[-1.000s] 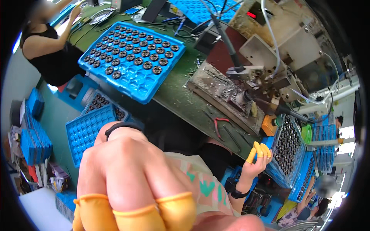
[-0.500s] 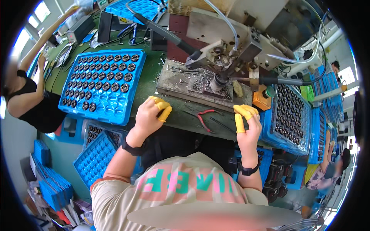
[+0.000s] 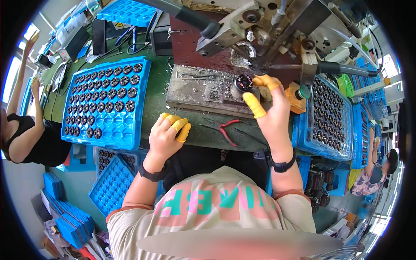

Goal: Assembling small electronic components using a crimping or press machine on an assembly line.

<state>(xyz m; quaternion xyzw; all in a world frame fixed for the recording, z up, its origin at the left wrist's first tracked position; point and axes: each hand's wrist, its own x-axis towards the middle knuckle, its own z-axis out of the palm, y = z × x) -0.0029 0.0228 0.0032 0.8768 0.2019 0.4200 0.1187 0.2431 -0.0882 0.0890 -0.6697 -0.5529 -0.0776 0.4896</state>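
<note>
My right hand (image 3: 272,104), with yellow finger covers, reaches to the press fixture. Its thumb and forefinger are apart beside a small round black wound motor core (image 3: 244,81), which sits on the metal holder (image 3: 238,91). The forefinger is close to the core; whether it touches I cannot tell. Above the core stands the raised press head (image 3: 260,37). My left hand (image 3: 168,135), also in yellow finger covers, is curled closed near the bench's front edge; what it holds, if anything, is hidden. Red-handled pliers (image 3: 225,130) lie between my hands.
A blue tray (image 3: 144,91) of similar cores stands at the left; another filled tray (image 3: 303,130) is at the right. An orange box with a green button (image 3: 297,97) sits beside the fixture. Metal scraps litter the base plate (image 3: 186,95). A co-worker (image 3: 32,134) is at far left.
My right hand has moved forward and left to the holder, its fingers spreading. The press head has risen, exposing the core. My left hand stays curled near the bench edge.
</note>
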